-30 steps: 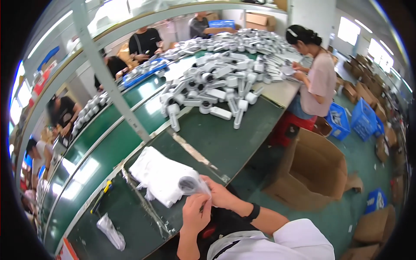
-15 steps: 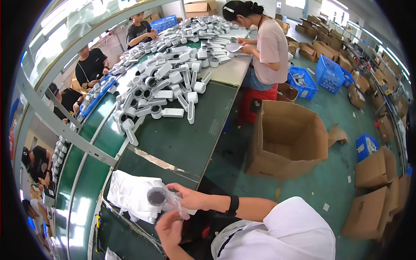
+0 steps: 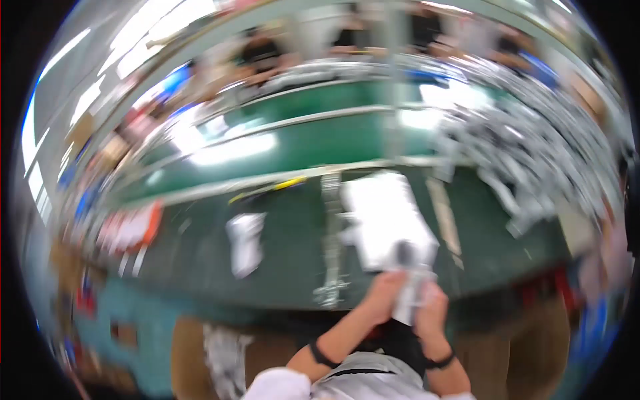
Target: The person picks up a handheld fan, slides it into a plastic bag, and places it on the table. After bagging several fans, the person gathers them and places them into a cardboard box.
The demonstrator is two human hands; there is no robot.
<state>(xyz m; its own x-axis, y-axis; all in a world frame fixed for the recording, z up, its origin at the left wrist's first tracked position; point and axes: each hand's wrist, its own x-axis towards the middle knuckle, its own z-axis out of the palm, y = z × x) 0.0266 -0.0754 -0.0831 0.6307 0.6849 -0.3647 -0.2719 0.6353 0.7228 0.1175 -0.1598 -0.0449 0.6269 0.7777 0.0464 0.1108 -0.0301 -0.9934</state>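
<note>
Between my two hands is a white handheld part with a round, dark grey end (image 3: 405, 252), blurred by motion. My left hand (image 3: 385, 295) is closed on its left side. My right hand (image 3: 432, 310) grips it from the right, lower down. Thin, pale wrapping seems to lie around the part, but the blur hides its edges. Just beyond the hands, a stack of white bags (image 3: 381, 210) lies on the dark green table (image 3: 293, 267), partly covered by the part's round end.
Left of the stack lie a white wrapped piece (image 3: 246, 243), a yellow-and-black tool (image 3: 270, 189) and an orange-and-white package (image 3: 133, 228). Many grey-white parts (image 3: 527, 153) are heaped at right. Behind runs a green conveyor (image 3: 313, 143) with people beyond. Cardboard boxes (image 3: 540, 350) stand below the table edge.
My view has swung left, so the heap of parts now sits at right and the conveyor ahead. Both hands have come together on the part, which stays beside the white bags.
</note>
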